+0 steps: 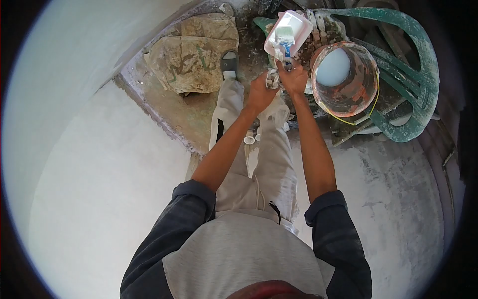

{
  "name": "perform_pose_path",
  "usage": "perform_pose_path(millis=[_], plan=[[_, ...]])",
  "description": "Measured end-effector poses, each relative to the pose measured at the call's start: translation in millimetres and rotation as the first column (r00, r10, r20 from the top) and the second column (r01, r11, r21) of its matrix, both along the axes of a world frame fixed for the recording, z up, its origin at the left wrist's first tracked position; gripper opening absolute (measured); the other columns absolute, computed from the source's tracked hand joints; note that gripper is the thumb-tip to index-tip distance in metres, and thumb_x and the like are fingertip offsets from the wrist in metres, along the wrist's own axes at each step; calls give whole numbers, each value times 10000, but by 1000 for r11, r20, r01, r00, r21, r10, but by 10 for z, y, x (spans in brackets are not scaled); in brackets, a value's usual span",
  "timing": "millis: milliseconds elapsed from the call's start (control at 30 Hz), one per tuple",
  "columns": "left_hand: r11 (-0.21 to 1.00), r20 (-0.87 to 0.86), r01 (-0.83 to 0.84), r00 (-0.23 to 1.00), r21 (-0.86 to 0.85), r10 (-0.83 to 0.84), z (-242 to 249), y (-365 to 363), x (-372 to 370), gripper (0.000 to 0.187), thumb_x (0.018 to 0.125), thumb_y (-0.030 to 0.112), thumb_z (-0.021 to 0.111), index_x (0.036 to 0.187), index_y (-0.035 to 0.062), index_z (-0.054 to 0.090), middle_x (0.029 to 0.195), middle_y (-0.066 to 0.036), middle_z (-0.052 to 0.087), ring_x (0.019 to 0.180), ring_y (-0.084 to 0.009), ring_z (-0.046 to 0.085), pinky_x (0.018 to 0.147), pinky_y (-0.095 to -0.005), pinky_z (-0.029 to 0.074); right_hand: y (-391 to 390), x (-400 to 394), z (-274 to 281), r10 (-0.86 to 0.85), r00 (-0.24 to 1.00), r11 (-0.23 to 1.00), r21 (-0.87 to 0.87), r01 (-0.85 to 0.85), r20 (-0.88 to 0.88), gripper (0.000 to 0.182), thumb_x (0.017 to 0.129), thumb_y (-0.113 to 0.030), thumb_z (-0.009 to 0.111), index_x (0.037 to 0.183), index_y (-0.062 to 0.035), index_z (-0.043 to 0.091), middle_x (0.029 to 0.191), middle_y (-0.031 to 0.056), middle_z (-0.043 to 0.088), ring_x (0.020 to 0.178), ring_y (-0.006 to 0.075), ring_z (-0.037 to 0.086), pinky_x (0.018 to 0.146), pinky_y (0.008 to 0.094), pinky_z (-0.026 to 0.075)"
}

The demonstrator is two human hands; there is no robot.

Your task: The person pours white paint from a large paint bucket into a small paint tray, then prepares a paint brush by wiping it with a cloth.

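Observation:
A paintbrush (286, 39) with pale, paint-coated bristles and a blue part lies over a pink tray (304, 31) of white paint. My right hand (294, 78) is closed at the brush's handle end, just below the tray. Close beside it on the left, my left hand (261, 93) has its fingers curled in by a pale, crumpled-looking piece (272, 78). What the left fingers grip is too small to make out. To the right of my right hand stands a paint-smeared bucket (369, 82) with whitish liquid inside and a yellow handle.
A green plastic chair (423, 74), spattered with paint, lies behind the bucket on the right. A dirty, crumpled sack (191, 55) lies at the upper left, next to my sandalled foot (229, 62). Pale wall surfaces (99, 164) lie to the left and below.

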State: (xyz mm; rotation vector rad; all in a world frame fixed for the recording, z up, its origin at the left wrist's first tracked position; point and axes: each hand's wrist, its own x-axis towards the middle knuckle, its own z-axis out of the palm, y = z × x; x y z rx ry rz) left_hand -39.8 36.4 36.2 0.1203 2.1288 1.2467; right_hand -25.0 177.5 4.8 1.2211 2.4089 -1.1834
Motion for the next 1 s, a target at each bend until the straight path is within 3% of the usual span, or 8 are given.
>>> perform_pose_path(millis=[167, 233, 433, 533, 833, 1000], plan=[[1000, 16, 9, 1000, 0, -9, -53, -26, 32, 432, 797, 53, 810, 1192, -5, 643, 994, -231, 741, 931, -397, 734, 795, -432, 573, -26, -124, 119, 19, 995, 999, 25, -22, 99, 430, 813, -425, 801, 1045, -63, 777, 938, 224, 763, 897, 436, 740, 819, 503, 582], [1000, -75, 25, 997, 4, -25, -64, -27, 43, 420, 793, 48, 810, 1175, -6, 644, 1000, -228, 737, 938, -399, 729, 798, -432, 571, -48, -155, 134, 9, 988, 998, 65, -19, 153, 420, 810, -402, 788, 1064, -68, 775, 977, 233, 760, 949, 442, 732, 854, 510, 578], [998, -104, 66, 992, -3, -66, -106, -45, 84, 421, 785, 45, 805, 1172, -5, 647, 1037, -230, 728, 962, -405, 719, 813, -439, 566, -71, -129, 49, 13, 981, 997, 66, -26, 194, 406, 828, -328, 725, 1135, -64, 753, 1053, 240, 753, 1007, 441, 720, 907, 519, 564], [999, -74, 38, 997, 36, -35, -76, -37, 122, 425, 760, 30, 781, 1162, 8, 645, 1050, -267, 693, 990, -469, 665, 845, -499, 535, -89, -62, -29, 34, 992, 997, 66, -42, 119, 395, 838, -303, 718, 1145, -56, 744, 1051, 247, 748, 986, 446, 720, 899, 511, 564], [997, -114, 22, 993, 74, -14, -134, -11, 207, 435, 749, 2, 767, 1165, -10, 642, 1059, -266, 687, 992, -477, 658, 843, -494, 536, -87, 84, -79, 60, 998, 991, 119, -58, -16, 383, 852, -273, 718, 1161, -46, 725, 1000, 278, 732, 952, 465, 710, 848, 508, 563], [996, -104, 6, 995, 86, 3, -120, -6, 237, 454, 750, -5, 766, 1190, -10, 652, 1083, -259, 691, 1005, -464, 665, 859, -486, 538, -87, 126, -87, 46, 999, 994, 102, -47, 12, 382, 857, -277, 718, 1161, -45, 723, 985, 288, 728, 944, 469, 708, 837, 521, 559]])
